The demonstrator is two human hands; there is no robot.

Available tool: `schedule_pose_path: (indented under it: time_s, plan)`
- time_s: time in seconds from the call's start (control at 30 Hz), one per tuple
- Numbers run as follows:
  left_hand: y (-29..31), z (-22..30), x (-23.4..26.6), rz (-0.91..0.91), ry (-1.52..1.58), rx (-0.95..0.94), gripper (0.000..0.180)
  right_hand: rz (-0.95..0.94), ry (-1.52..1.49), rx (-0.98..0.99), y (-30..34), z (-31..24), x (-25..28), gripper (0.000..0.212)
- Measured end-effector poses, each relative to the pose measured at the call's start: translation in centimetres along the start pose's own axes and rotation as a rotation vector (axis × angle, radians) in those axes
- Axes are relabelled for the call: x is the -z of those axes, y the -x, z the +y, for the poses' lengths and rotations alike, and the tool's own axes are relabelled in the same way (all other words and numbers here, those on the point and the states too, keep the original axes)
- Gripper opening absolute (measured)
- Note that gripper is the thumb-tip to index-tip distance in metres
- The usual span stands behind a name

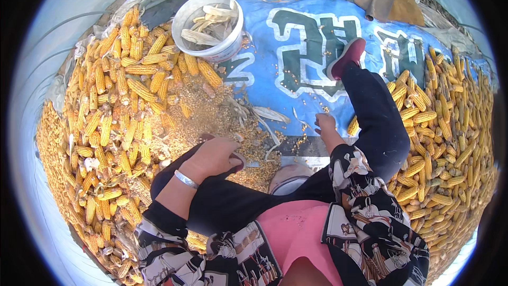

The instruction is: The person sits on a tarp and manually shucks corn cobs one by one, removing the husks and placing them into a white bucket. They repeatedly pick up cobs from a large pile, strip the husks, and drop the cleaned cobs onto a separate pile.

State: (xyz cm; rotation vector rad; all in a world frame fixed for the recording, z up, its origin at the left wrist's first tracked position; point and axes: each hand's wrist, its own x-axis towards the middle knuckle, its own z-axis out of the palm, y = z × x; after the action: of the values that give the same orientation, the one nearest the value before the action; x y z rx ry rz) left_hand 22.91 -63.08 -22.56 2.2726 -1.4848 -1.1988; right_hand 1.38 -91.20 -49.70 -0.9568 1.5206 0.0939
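On left, near left hand point(211, 158), heap of yellow corn cobs point(140, 90): long, tapered, bumpy with tight kernel rows. Loose kernels point(203, 108) lie grainy beside heap. Left fingers bent; right hand's fingers curled, hand point(325, 123) over smooth blue printed sheet point(254, 21). Cannot tell whether either grips anything. Round white plastic bucket point(225, 50) holds papery, pale husks point(200, 37).

Two hands point(217, 157) point(326, 124), one husk bucket point(232, 45), one bracelet point(186, 179), corn cobs point(140, 90) uncountable.
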Motion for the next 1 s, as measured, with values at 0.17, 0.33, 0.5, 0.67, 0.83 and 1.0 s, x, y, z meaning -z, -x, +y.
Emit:
schedule_pose_path:
  time_s: [0.17,0.33,0.5,0.67,0.83,1.0]
  plan:
    - [0.4,-2.7,3.5,-0.04,0.082,0.16,0.043,-0.356,0.145,-0.066,4.0,-4.9,-4.2,0.026]
    - [2.8,-4.5,5.4,0.286,0.121,0.227,0.045,-0.728,0.345,0.171,10.3,-8.2,-8.9,0.029]
    - [9.9,-8.2,4.6,0.81,0.185,0.319,0.04,-0.562,0.474,0.114,11.5,-7.5,-11.6,0.029]
    - [30.5,-12.6,-0.1,1.213,-0.168,1.005,0.048,-0.631,0.593,0.165,11.8,-5.7,-11.1,0.033]
    - [55.0,-9.0,-5.5,1.255,-0.728,1.778,0.078,-0.672,0.979,0.34,11.9,-6.2,-10.1,0.033]
    - [71.1,-2.2,-10.3,1.565,-0.301,2.46,0.088,-0.564,1.099,0.415,10.7,-9.1,-9.1,0.026]
